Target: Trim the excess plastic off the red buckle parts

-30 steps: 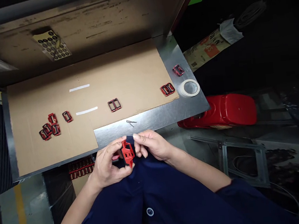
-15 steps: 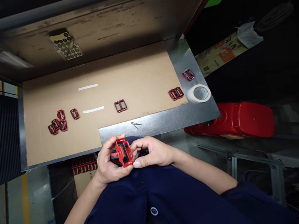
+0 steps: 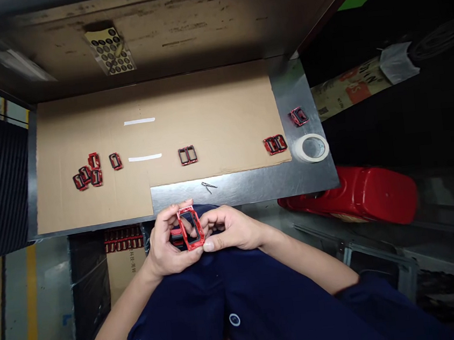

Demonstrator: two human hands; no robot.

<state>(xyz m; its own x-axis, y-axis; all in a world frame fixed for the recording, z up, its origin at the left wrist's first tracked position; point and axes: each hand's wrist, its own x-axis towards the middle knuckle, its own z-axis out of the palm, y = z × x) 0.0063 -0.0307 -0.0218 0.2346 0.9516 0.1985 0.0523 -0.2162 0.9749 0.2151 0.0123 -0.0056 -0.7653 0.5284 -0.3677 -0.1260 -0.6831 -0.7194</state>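
Between both hands, just in front of the table's near edge, is a red frame with a black inner rim (image 3: 187,240), its opening turned up toward me. My left hand (image 3: 170,243) is closed round it, fingers at the top end and thumb at the bottom end. Behind it, a second red and black part (image 3: 176,236) shows partly inside the left palm. My right hand (image 3: 229,229) pinches the frame's right side near the lower corner; some of its fingers are hidden behind the frame. Small nippers (image 3: 209,186) lie on the metal strip beyond the hands.
On the cardboard sheet (image 3: 212,106) lie several red and black frames (image 3: 96,177) at left, a pair of frames (image 3: 187,155) mid-table and more frames (image 3: 275,144) at right. A tape roll (image 3: 312,147) sits at the right edge. Below left is a box of frames (image 3: 124,239).
The red frame has turned in my hands, from a slanted side view to its open face. My view has shifted slightly; things on the table have stayed put.
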